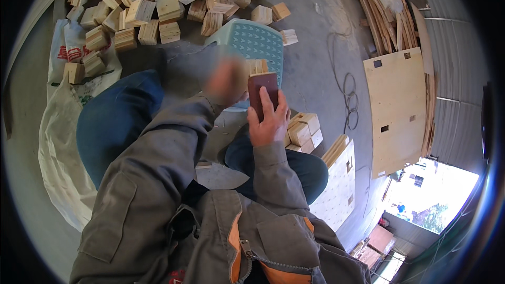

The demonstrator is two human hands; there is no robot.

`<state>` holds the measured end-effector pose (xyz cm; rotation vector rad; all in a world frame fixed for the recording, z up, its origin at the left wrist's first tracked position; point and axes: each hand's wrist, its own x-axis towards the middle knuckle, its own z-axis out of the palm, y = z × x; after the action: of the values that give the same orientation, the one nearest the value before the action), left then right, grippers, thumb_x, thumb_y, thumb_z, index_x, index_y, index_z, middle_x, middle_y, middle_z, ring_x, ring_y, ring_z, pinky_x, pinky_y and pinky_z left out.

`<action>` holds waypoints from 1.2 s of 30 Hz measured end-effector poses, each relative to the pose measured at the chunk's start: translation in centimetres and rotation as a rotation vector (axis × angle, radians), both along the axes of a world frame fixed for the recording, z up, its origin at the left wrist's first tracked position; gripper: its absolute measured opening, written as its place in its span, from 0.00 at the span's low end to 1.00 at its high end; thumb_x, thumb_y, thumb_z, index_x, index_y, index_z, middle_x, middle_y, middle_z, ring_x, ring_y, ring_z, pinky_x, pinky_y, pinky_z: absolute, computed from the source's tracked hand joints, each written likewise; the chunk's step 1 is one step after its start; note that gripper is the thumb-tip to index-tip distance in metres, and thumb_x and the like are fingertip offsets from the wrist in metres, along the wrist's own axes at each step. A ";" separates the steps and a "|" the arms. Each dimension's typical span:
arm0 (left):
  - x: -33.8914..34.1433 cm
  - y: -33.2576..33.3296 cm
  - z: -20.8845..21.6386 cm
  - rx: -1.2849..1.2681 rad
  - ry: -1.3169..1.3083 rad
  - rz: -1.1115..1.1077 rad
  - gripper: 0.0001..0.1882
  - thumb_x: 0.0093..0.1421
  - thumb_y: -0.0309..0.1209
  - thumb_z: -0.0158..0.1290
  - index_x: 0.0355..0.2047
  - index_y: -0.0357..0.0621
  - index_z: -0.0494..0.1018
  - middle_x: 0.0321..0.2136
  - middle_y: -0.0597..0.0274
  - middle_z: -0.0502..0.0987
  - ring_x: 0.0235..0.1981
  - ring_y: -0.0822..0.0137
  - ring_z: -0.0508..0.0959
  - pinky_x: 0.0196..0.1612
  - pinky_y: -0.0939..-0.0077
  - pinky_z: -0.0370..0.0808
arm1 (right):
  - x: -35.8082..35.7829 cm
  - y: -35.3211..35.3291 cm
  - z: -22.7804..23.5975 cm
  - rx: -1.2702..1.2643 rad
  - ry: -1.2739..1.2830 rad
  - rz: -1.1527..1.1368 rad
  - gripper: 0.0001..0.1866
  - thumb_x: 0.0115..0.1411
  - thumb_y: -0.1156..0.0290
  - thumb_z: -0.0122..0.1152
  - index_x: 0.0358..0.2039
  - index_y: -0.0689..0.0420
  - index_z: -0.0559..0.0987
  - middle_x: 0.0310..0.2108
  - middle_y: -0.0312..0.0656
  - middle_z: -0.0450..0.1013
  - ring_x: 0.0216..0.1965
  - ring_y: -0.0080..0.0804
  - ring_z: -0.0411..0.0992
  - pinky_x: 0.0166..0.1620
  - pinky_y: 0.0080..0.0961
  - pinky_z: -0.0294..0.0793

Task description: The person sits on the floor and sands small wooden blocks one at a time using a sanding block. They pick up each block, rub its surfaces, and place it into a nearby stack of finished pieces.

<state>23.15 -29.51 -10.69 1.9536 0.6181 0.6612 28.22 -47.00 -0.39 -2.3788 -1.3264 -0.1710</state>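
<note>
Left of and beyond the dimpled teal plastic stool (255, 42), pale laminated wood blocks (169, 7) lie heaped. By its near side, your left hand (226, 81) blurs; I cannot tell its grip. Over its near edge, a reddish-brown rectangular block (257, 82) points lengthwise away from you, your closer right hand (270, 123) gripping it, fingers along its smooth face.

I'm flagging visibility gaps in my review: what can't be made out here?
In the head view:
Left hand: blurred; finger positions can't be told.
Dark red block: partly covered by the right hand.
Teal stool: near side partly hidden behind the hands.
Wooden block pile: cut off by the top edge.
</note>
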 end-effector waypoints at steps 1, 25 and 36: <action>-0.2 -0.2 0.6 -0.030 -0.031 0.009 0.50 0.42 0.31 0.80 0.63 0.44 0.65 0.55 0.47 0.74 0.57 0.43 0.76 0.61 0.57 0.76 | 0.9 1.0 0.0 0.007 -0.008 -0.013 0.36 0.58 0.64 0.75 0.68 0.44 0.77 0.68 0.61 0.63 0.65 0.62 0.67 0.66 0.56 0.68; -0.2 -0.1 2.2 -0.199 0.113 -0.035 0.54 0.40 0.31 0.81 0.66 0.46 0.63 0.57 0.46 0.73 0.59 0.44 0.76 0.62 0.56 0.76 | 4.5 -3.5 -0.5 0.369 1.099 -0.183 0.33 0.69 0.74 0.64 0.74 0.60 0.69 0.61 0.42 0.77 0.56 0.28 0.77 0.61 0.27 0.75; -0.2 -0.5 0.9 -0.138 -0.015 -0.059 0.52 0.40 0.30 0.80 0.64 0.45 0.65 0.55 0.48 0.74 0.58 0.45 0.76 0.62 0.57 0.75 | 14.4 9.0 0.3 0.206 1.147 -0.007 0.32 0.67 0.70 0.66 0.72 0.58 0.73 0.57 0.43 0.81 0.53 0.26 0.79 0.59 0.25 0.76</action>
<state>22.92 -30.00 -9.76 1.8300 0.5794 0.5814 42.61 -37.98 -0.05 -1.7509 -0.6676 0.8755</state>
